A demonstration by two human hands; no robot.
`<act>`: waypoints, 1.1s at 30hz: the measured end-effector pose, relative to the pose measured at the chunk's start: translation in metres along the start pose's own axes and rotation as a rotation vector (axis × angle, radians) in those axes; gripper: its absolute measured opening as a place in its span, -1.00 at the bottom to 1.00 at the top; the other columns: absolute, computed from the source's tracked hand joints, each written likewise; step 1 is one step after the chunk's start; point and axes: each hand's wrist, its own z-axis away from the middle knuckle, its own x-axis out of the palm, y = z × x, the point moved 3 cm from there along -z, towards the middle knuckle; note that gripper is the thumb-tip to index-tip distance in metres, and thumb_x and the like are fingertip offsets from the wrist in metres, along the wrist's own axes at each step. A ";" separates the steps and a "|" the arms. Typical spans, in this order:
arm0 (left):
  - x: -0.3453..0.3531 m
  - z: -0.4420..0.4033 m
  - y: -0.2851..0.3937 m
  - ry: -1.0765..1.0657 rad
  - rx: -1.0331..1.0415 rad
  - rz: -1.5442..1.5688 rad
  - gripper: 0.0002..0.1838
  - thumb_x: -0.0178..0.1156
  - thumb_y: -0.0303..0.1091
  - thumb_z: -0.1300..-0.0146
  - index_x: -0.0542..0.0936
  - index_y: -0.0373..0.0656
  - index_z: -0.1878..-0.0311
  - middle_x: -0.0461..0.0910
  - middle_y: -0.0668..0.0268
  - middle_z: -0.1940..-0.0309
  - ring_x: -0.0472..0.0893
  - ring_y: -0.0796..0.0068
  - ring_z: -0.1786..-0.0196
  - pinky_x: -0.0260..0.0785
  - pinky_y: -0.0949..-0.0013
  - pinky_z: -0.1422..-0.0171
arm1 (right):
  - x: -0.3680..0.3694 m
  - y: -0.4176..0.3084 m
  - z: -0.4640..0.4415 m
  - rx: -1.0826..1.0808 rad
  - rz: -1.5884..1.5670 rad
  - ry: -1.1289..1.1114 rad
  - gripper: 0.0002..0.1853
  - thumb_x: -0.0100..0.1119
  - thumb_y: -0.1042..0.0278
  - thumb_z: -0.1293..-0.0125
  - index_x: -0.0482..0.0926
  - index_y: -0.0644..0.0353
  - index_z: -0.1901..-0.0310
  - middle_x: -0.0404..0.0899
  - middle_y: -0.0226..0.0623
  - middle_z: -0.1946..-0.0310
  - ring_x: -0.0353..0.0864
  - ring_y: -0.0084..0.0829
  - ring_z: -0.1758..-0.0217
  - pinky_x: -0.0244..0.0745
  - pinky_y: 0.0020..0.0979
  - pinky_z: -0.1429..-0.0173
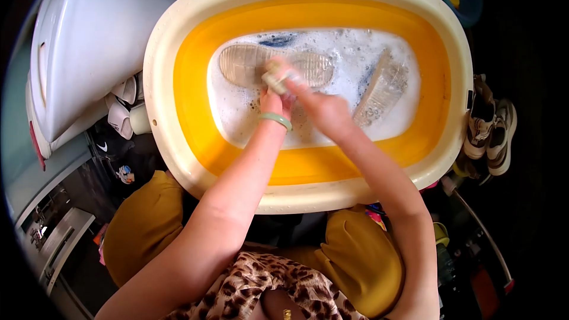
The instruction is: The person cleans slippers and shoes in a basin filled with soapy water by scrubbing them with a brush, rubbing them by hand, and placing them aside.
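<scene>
R hand point(327, 112) has fingers closed on a pale blurred tool point(277, 80), prob. a brush, over the middle of the sole-up shoe point(240, 66), upper L-center of frame; L hand point(274, 105), w/ green bangle point(275, 120), is right by the shoe's lower edge, but can't tell if it grips. For good scrubbing, I'd brace the shoe low w/ L, fingers off the brush path, & run short, even strokes lengthwise, esp. along tread grooves, w/ light pressure so it doesn't skid or splash. Edges: yellow wall point(308, 166) & cream rim point(302, 199) cross under both forearms at bottom center, so elbows best kept high. 2nd shoe point(380, 98), R-center, limits sweeps to the R. More room in the suds point(228, 112) lower L & in the upper R. Outside, white basin point(101, 41) crowds the rim upper L; shoe pair point(501, 136) sits near it at R.
</scene>
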 end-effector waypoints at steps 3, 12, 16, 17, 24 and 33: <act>-0.004 -0.008 -0.006 -0.145 0.102 0.024 -0.50 0.13 -0.07 -0.28 0.28 -0.08 -0.18 0.37 0.25 -0.02 0.44 0.27 0.11 0.42 0.13 -0.08 | 0.010 -0.004 -0.015 0.011 0.032 -0.168 -0.46 -0.12 0.30 -0.26 0.26 -0.49 -0.27 0.59 -0.26 0.48 0.59 -0.18 0.49 0.47 -0.19 0.44; 0.004 0.029 0.018 -0.002 -0.045 -0.081 -0.37 0.17 -0.14 -0.26 0.12 -0.03 -0.30 0.23 0.14 -0.24 0.32 0.08 -0.22 0.15 -0.03 -0.34 | -0.024 0.095 0.024 0.535 0.110 0.046 -0.53 -0.12 0.23 -0.37 0.24 -0.43 -0.29 0.60 -0.02 0.43 0.60 -0.01 0.36 0.45 -0.11 0.27; -0.006 0.045 0.043 -0.103 0.069 -0.250 -0.43 0.18 -0.23 -0.25 0.19 -0.01 -0.26 0.35 0.17 -0.17 0.44 0.16 -0.14 0.28 0.00 -0.21 | -0.022 0.082 0.037 0.614 0.004 -0.002 -0.51 -0.10 0.21 -0.36 0.21 -0.38 -0.31 0.58 0.06 0.36 0.58 0.05 0.32 0.44 -0.06 0.19; -0.007 0.049 0.049 -0.081 0.165 -0.273 -0.52 0.22 -0.31 -0.20 0.30 -0.09 -0.15 0.46 0.22 -0.03 0.50 0.32 -0.02 0.36 0.19 -0.08 | -0.019 0.077 0.037 0.598 0.013 -0.090 -0.51 -0.09 0.21 -0.35 0.22 -0.32 -0.31 0.57 0.07 0.32 0.58 0.04 0.30 0.44 -0.07 0.16; 0.011 0.075 0.074 -0.042 0.848 -1.218 -0.66 0.39 -0.39 0.09 0.43 -0.20 0.28 0.48 0.19 0.32 0.46 0.27 0.21 0.36 0.29 0.14 | -0.057 0.054 0.040 0.491 0.030 0.009 -0.57 -0.02 0.27 -0.30 0.39 -0.07 -0.23 0.50 -0.05 0.12 0.56 -0.09 0.12 0.45 -0.20 0.04; 0.013 0.070 0.078 0.029 0.916 -1.457 -0.44 0.37 -0.43 0.04 0.41 0.02 -0.08 0.36 0.11 -0.09 0.30 0.07 -0.20 0.12 0.18 -0.28 | -0.077 0.159 0.089 0.860 0.107 0.354 -0.29 0.14 0.08 -0.16 0.19 0.00 -0.35 0.44 0.07 -0.07 0.42 -0.04 -0.16 0.33 -0.18 -0.21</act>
